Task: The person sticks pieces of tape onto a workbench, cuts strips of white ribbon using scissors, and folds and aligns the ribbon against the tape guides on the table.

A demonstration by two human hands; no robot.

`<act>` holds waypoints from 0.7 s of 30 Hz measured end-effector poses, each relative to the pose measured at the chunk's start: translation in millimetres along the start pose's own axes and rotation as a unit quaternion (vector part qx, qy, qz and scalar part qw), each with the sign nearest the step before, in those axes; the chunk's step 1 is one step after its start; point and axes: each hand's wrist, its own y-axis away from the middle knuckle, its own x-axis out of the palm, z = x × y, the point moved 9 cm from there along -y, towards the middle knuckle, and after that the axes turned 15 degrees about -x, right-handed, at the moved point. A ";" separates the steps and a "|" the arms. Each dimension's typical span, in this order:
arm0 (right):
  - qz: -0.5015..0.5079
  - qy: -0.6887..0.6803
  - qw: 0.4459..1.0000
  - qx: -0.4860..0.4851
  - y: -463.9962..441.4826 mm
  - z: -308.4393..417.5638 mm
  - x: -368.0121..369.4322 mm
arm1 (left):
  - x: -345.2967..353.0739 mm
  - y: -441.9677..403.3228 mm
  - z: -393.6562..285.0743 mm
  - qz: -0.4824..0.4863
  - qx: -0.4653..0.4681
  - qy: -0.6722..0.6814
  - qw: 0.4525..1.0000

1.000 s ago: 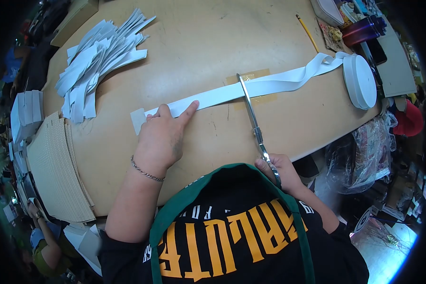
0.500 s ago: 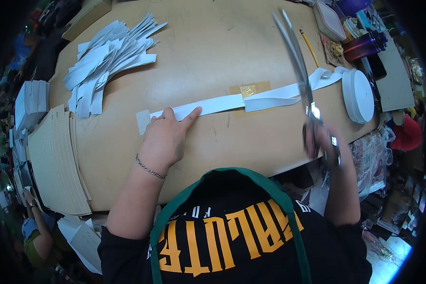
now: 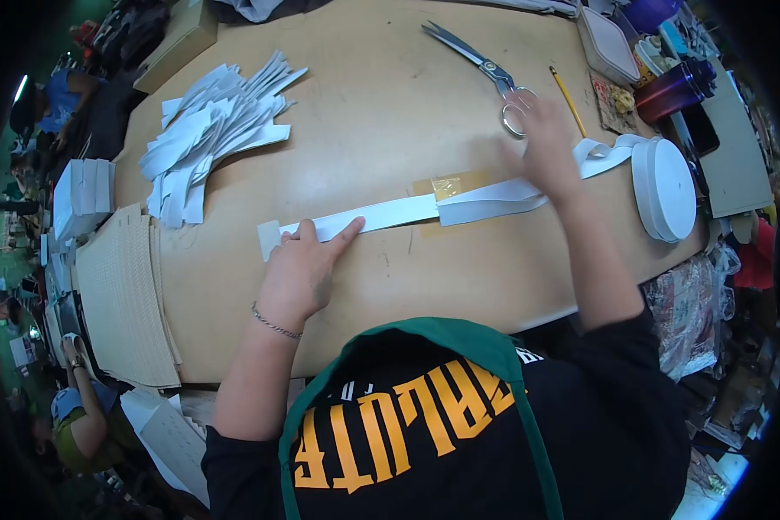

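A white elastic-like strip [image 3: 390, 214] lies flat across the table, held down by my left hand [image 3: 299, 269]. The index finger is stretched along the strip and the other fingers are apart and partly bent, near a pale tape piece [image 3: 269, 241] at its left end. Scissors [image 3: 487, 66] rest on the table with their blades pointing away to the left. Smeared by motion, my right hand [image 3: 546, 152] is at their ring handles; whether it still touches them is unclear. Below that hand the strip folds over and runs to a white roll [image 3: 670, 191].
Cut white strips [image 3: 217, 139] are heaped at the upper left. Stacked beige sheets [image 3: 121, 299] lie along the left edge. Brown tape [image 3: 448, 188] is stuck at mid-table. A pencil [image 3: 567, 100], a dark bottle [image 3: 672, 91] and a white case [image 3: 607, 48] are at the right.
My right hand has moved up and away from me, and the scissors have gone from upright in it to lying on the table. My left hand stays on the strip.
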 end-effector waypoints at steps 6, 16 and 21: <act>0.148 -0.123 0.979 -0.067 31.8 65.7 40.6 | 1.4 -2.4 -0.3 0.055 -0.006 -0.004 0.998; -0.029 -0.015 0.983 -0.180 51.2 142.0 21.0 | 0.5 -1.3 -1.0 0.005 0.021 -0.009 1.000; 0.025 -0.060 0.993 -0.100 61.4 142.6 32.4 | 1.9 -1.3 -1.0 0.008 0.025 -0.004 1.000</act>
